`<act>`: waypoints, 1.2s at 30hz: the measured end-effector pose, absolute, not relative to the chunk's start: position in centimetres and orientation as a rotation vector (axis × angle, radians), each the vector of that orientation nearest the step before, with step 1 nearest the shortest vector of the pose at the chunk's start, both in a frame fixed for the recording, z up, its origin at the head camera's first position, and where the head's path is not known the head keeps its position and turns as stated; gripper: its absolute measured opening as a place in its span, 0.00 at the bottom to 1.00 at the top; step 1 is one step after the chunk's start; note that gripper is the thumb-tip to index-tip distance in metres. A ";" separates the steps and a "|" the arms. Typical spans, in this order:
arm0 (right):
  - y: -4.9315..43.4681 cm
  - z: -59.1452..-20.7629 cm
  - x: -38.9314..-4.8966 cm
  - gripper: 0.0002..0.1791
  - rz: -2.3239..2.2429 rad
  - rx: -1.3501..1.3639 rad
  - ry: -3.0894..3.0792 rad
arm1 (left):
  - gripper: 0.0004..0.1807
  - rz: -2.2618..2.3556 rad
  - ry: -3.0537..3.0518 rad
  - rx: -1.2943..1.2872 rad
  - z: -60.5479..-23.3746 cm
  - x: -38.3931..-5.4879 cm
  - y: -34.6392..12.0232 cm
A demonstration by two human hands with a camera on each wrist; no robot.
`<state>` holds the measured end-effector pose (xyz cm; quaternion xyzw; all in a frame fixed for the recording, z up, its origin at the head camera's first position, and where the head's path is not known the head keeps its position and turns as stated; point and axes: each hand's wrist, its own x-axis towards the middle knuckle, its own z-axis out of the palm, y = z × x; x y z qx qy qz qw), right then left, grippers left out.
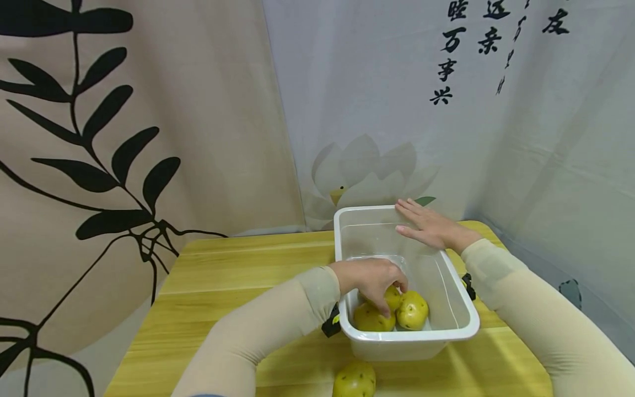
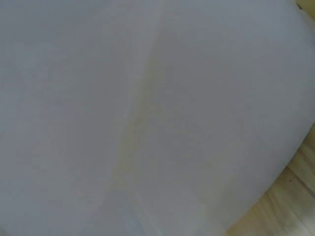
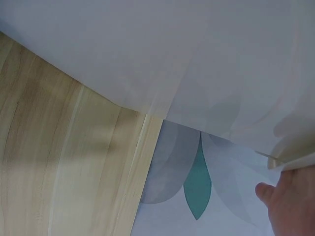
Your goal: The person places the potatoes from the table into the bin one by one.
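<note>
A white plastic bin (image 1: 414, 335) stands on the table, with yellow potatoes inside. My left hand (image 1: 374, 278) reaches into the bin, its thumb and fingers curled round a potato (image 1: 393, 298). Beside it lie a potato (image 1: 414, 310) on the right and another potato (image 1: 372, 318) in front, under the thumb. My right hand (image 1: 431, 226) holds the bin's far right rim, thumb on the inner side and fingers over the edge. In the right wrist view, part of that hand (image 3: 295, 201) shows beside the bin wall (image 3: 123, 54). The left wrist view shows mostly blurred bin wall (image 2: 197, 118).
Another potato (image 1: 354, 380) lies on the wooden table (image 1: 238, 281) in front of the bin. Behind the table hangs a printed curtain (image 1: 223, 110), close to the bin's far side. More curtain (image 1: 560, 182) hangs on the right.
</note>
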<state>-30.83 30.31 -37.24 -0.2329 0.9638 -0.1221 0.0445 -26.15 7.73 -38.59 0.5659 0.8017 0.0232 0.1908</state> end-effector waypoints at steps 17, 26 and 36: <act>30.2 -37.2 -30.6 0.41 -0.386 -0.715 2.942 | 0.36 0.120 2.288 1.645 -38.6 -26.4 7.7; 30.2 -37.2 -30.9 0.41 -0.407 -0.740 2.961 | 0.35 0.191 2.271 1.660 -37.3 -26.5 7.5; 30.0 -36.7 -30.5 0.41 -0.415 -0.750 2.954 | 0.38 0.210 2.287 1.702 -35.3 -26.2 6.8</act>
